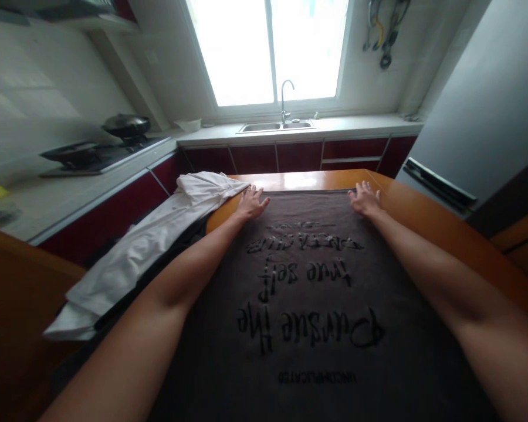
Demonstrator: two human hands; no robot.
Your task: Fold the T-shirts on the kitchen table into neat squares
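Hands first: my left hand (251,203) lies flat, fingers spread, on the far left corner of the dark grey T-shirt (317,305), and my right hand (366,199) lies the same way on the far right corner. Neither grips anything; the palms press the cloth down near the far edge of the orange table (426,220).

I judge the work to be at its laying-out stage. The shirt is spread across the tabletop, its black lettering facing up and reading upside down from where I look, and its far hem runs nearly straight between my two hands. No fold shows in it yet: the visible cloth is one flat sheet with no part turned over. So smoothing looks close to done at the far end, and any folding is left to do.

A white garment (158,234) lies crumpled over the table's left edge, just beside my left hand, unsorted. Beyond the table I see the sink (276,125) under the window and a wok (125,125) on the stove.
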